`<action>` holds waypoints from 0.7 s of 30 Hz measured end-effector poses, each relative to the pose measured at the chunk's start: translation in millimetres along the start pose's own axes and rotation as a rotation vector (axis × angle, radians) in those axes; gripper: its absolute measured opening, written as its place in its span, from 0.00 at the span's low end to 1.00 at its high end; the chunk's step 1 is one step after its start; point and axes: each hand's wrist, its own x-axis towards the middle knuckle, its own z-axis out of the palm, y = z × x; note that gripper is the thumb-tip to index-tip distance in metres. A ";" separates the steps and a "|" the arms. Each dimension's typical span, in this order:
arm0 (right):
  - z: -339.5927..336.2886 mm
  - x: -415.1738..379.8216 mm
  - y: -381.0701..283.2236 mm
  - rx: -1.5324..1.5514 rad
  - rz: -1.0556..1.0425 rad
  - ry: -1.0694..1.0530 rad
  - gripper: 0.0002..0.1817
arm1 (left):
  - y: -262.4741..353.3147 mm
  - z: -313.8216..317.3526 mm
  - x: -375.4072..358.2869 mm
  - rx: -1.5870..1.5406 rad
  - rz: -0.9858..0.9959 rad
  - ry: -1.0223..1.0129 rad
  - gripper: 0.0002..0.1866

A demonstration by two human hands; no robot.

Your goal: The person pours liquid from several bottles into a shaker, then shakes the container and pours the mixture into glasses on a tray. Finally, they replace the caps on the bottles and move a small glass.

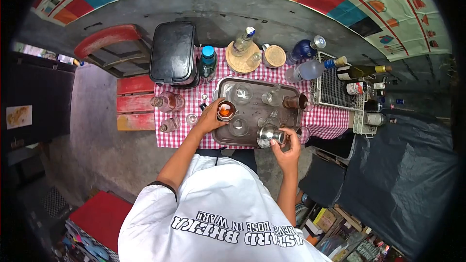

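My left hand (209, 119) is wrapped round a glass of amber liquid (226, 110) at the left side of a brown tray (252, 139). Over the tray's front right part, my right hand (287, 144) grips a clear glass vessel (268, 136), which lies tilted on its side in the fingers. On the tray stand several clear glasses, among them a wide one (241, 93) at the back and another (238, 126) near the front. A brownish glass (297, 102) is at the tray's right side.
Left of the tray are a pinkish glass bottle (168, 102), a small bottle (170, 125) and a black bin (173, 53). Behind it stand a blue-capped bottle (208, 62) and a round wooden board (234, 63). Several bottles and a wire rack (335, 87) are at the right.
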 end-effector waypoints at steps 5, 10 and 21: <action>6.9 4.5 -12.1 -0.022 -0.039 0.018 0.20 | -2.1 0.1 3.8 -0.058 0.011 0.024 0.44; 10.6 9.9 -22.6 0.072 -0.035 0.002 0.20 | 9.3 -5.9 -0.3 -0.093 -0.007 0.051 0.44; 23.7 56.0 -74.0 0.368 -0.190 -0.128 0.19 | 141.7 -56.4 -31.3 -0.209 0.413 0.222 0.46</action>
